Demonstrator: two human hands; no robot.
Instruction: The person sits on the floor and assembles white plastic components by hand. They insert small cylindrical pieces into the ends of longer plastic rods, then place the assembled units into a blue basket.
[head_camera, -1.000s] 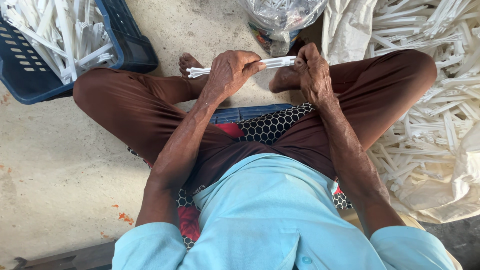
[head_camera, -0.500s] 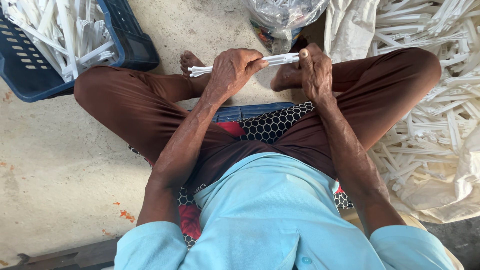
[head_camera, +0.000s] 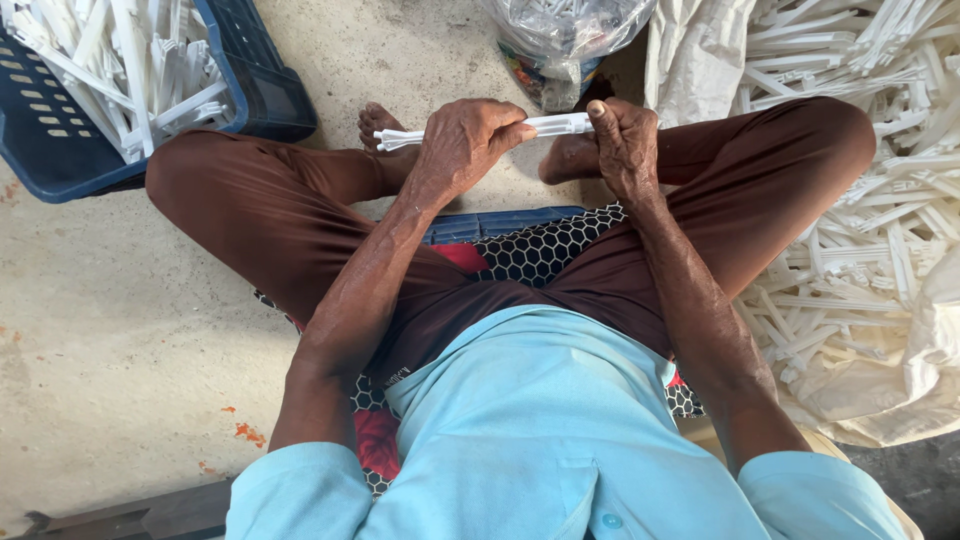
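Concrete floor, pale and stained, runs under everything I see from this head view. Nearest below the hands, I look down on a light blue shirt (head_camera: 540, 420) and brown trousers (head_camera: 300, 210), with a honeycomb-patterned cushion (head_camera: 545, 245) between the crossed legs.

Above the lap, my left hand (head_camera: 462, 145) is wrapped closed around a small bundle of white plastic strips (head_camera: 555, 125), whose ends poke out past its outer side. My right hand (head_camera: 622, 145) pinches the other end, thumb on top. The bundle lies level, spanning both hands, just over the bare feet.

Judging by the grip, the strips should be kept squared and flush, with even pressure from both hands so none slide out.

Beyond the left hand sits a dark blue crate (head_camera: 255, 95) full of similar white pieces. Straight past the hands stands a clear plastic bag (head_camera: 565, 40). Off the right hand, a heap of strips (head_camera: 860, 200) spills over a white sack (head_camera: 700, 50).

I cannot count the strips held; the fingers hide the bundle's middle, and crate, bag and heap are cut off at the edges.
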